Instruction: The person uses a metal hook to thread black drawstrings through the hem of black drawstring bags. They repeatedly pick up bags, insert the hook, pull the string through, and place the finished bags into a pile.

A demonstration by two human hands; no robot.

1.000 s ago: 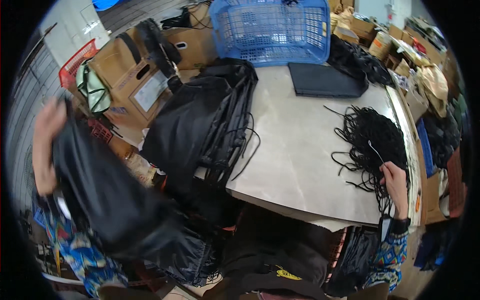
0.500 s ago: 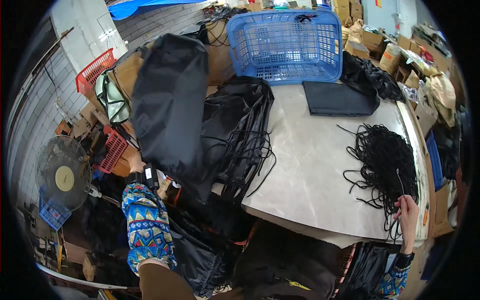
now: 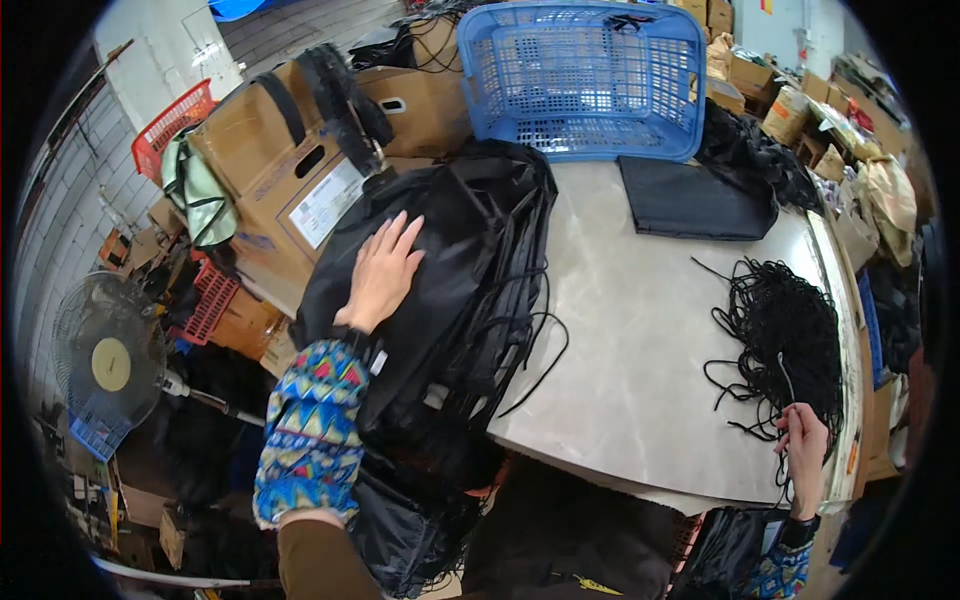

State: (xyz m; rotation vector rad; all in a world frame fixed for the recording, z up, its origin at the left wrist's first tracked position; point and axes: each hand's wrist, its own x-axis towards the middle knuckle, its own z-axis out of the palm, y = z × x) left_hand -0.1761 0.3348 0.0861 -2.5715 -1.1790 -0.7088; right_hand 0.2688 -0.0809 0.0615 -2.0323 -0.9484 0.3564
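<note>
My left hand (image 3: 380, 275) lies flat with fingers stretched on a pile of black fabric bags (image 3: 440, 240). Thin black drawcords hang from the pile's right side onto the table (image 3: 600, 350). At the table's right side, my right hand (image 3: 804, 455) pinches a thin metal rod with a bent tip (image 3: 784, 375). That tip points away from me, over a tangled heap of black cords (image 3: 790, 310). The lower end of the rod is hidden in my fingers.
A blue plastic basket (image 3: 585, 148) stands at the table's back, with a folded black fabric piece (image 3: 690, 205) in front. Behind the pile is a cardboard box (image 3: 270, 200). On the left stand a fan (image 3: 110, 365) and a red crate (image 3: 207, 302).
The long black bag that stood raised at the left is now down on the pile, uncovering the cardboard box. My left hand has come up and right onto the fabric; the right keeps the rod.
</note>
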